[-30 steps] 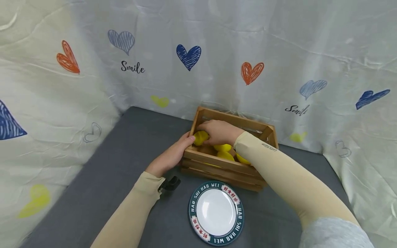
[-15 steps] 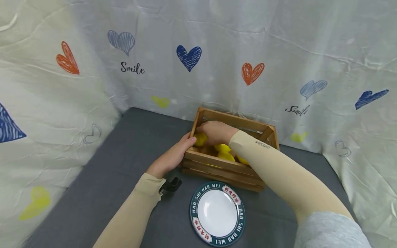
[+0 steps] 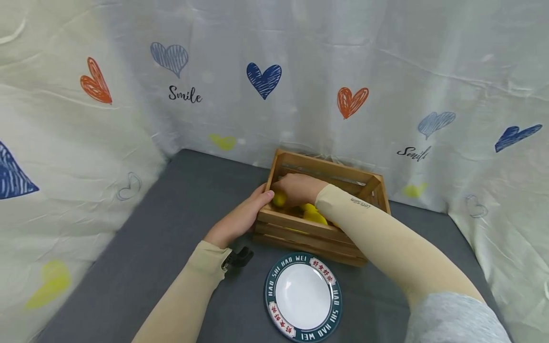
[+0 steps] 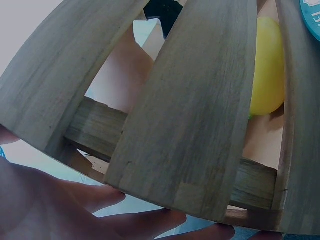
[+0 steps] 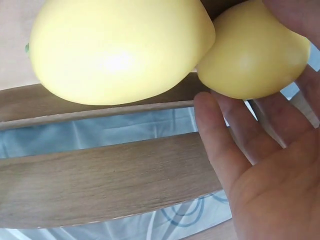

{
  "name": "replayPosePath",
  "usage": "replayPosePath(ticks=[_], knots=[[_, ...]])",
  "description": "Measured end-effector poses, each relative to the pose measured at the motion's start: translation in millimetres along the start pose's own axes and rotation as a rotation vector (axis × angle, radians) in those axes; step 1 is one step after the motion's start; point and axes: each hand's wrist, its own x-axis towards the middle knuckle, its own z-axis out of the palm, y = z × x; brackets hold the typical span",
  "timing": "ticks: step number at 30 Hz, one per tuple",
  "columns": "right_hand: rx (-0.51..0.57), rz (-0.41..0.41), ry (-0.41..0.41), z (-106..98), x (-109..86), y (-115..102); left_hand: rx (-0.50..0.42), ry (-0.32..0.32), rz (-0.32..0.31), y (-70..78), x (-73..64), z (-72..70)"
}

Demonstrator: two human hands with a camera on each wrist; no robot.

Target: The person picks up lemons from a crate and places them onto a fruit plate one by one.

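A slatted wooden crate (image 3: 309, 242) stands by the back curtain with several yellow lemons (image 3: 315, 216) in it. My left hand (image 3: 240, 216) grips its left end, thumb over the rim; in the left wrist view, the fingers (image 4: 145, 222) lie along the slats. My right hand (image 3: 300, 188) reaches down inside, near the left end. It holds a lemon (image 5: 252, 55), with fingers behind it and the thumb partly out of frame in the right wrist view. Another, larger-looking lemon (image 5: 120, 55) lies right beside it. The forearm hides part of the crate's inside.
A round plate (image 3: 302, 295) with a green lettered rim and white centre lies on the dark grey tabletop (image 3: 171, 228), in front of the crate. A white curtain (image 3: 300, 38) printed with hearts hangs close behind and at the left.
My right hand has sunk slightly deeper into the crate, and the lemon in it has come down a little. My left hand keeps its grip on the crate's end.
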Motion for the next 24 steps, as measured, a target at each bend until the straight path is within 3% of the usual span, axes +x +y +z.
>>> replayPosePath(ticks=[12, 17, 24], knots=[[0.021, 0.010, -0.017, -5.4, -12.6, -0.4, 0.005, 0.007, -0.004, -1.3, 0.7, 1.4], [0.033, 0.017, 0.024, -16.3, -31.4, -2.0, 0.000, 0.004, -0.017, -0.8, -0.2, 1.7], [0.054, 0.054, 0.104, -35.8, -75.2, -12.5, 0.009, 0.009, -0.038, 1.0, 0.6, -1.0]])
